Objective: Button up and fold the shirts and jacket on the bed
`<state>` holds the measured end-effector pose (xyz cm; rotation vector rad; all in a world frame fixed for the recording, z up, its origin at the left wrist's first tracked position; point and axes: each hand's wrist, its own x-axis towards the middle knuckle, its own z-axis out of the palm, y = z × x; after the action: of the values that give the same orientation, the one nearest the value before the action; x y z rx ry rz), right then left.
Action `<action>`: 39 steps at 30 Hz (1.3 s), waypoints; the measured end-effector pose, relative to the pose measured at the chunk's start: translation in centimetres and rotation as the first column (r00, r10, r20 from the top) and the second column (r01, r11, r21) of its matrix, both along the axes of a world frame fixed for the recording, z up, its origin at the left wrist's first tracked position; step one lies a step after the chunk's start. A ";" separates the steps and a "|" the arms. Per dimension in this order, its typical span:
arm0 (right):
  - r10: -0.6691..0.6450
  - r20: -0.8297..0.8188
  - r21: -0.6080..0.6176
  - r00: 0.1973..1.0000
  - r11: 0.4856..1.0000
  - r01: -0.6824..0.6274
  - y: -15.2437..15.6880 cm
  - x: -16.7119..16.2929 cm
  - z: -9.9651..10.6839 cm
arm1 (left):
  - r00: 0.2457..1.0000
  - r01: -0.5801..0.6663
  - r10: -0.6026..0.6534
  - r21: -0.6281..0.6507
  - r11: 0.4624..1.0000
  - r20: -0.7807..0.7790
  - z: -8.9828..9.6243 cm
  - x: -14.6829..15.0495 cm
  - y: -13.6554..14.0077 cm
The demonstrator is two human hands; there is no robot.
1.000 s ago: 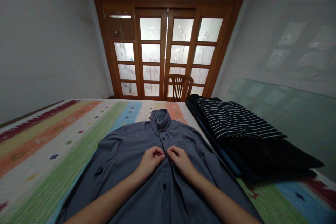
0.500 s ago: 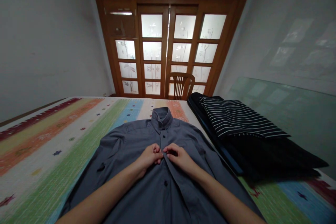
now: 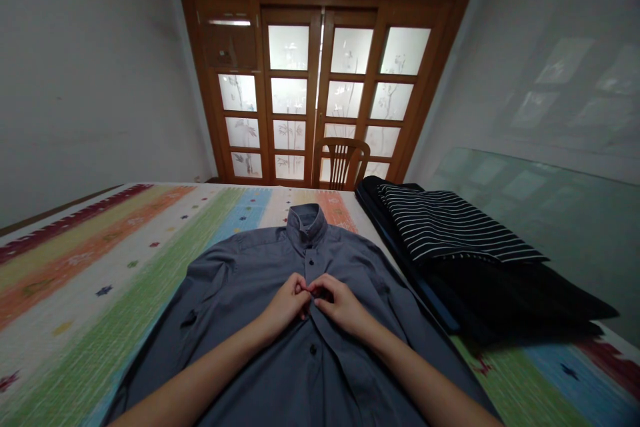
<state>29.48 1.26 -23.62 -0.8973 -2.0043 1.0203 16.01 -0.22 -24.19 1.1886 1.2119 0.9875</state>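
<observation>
A dark grey long-sleeved shirt (image 3: 260,260) lies face up on the bed-like surface, its stand-up collar (image 3: 306,227) pointing away from me. Both hands meet at the front placket, below a dark button (image 3: 311,263) near the collar. My left hand (image 3: 290,303) pinches the placket from the left. From the other side my right hand (image 3: 334,300) grips the placket edge between thumb and fingers. The fingertips touch and hide whatever small part lies between them. Lower down, another dark button (image 3: 313,349) shows on the shirt, where the front flap is parted.
A striped multicoloured cloth (image 3: 150,267) covers the surface. On the right lies a pile of folded dark clothes (image 3: 510,300), topped by a black garment with white stripes (image 3: 455,223). Behind stand a wooden chair (image 3: 341,147) and glazed wooden doors (image 3: 317,100). A glass panel (image 3: 575,213) leans at right.
My fingertips have drawn closer together and now touch at the placket. Both hands stay at the same spot on the shirt, and the view has shifted very slightly.
</observation>
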 end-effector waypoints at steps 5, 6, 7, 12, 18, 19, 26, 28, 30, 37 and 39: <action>0.015 0.003 0.054 1.000 0.998 -0.015 0.0 -0.1 0.0 | 1.000 0.025 -0.025 0.084 0.996 0.000 -0.4 0.2 -0.2; 0.020 0.010 0.068 1.000 0.997 -0.020 -0.1 -0.1 0.0 | 1.000 0.028 -0.027 0.095 0.995 -0.009 -0.4 0.2 -0.3; 0.023 0.016 0.084 1.000 0.996 -0.024 -0.1 -0.1 0.0 | 0.999 0.030 -0.028 0.105 0.994 -0.019 -0.5 0.2 -0.3; -0.009 -0.008 0.094 1.000 0.996 0.009 0.1 -0.2 -0.3 | 0.999 0.028 -0.023 0.137 0.990 -0.036 -0.6 0.2 -0.3; -0.054 -0.054 -0.031 0.997 0.998 0.053 0.3 0.0 -0.2 | 0.999 0.037 -0.039 0.143 0.989 0.010 -0.1 0.2 -0.2; -0.050 -0.064 -0.051 0.997 0.998 0.047 0.4 0.1 -0.1 | 0.999 0.038 -0.040 0.145 0.989 0.016 0.0 0.2 -0.3; 0.019 -0.135 -0.185 0.991 0.982 -0.044 0.8 0.6 0.0 | 0.997 0.079 -0.080 0.152 0.985 0.001 0.1 0.0 -0.3; 0.017 -0.131 -0.172 0.991 0.984 -0.039 0.8 0.5 -0.1 | 0.996 0.083 -0.079 0.172 0.982 -0.030 0.0 -0.1 -0.3; 0.018 -0.114 -0.133 0.993 0.990 -0.033 0.9 0.5 -0.3 | 0.995 0.088 -0.079 0.189 0.978 -0.056 -0.2 -0.1 -0.2; 0.010 -0.067 -0.081 0.998 0.997 -0.016 1.1 0.4 -0.9 | 0.988 0.153 -0.147 0.188 0.970 -0.043 -0.3 -0.2 0.0; -0.007 -0.052 -0.060 0.999 0.998 0.004 1.1 0.3 -1.0 | 0.986 0.164 -0.160 0.189 0.968 -0.035 -0.3 -0.2 0.0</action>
<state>29.78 2.32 -24.62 -0.8987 -1.9362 1.0942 15.82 -0.18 -24.49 1.4276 1.0330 0.9874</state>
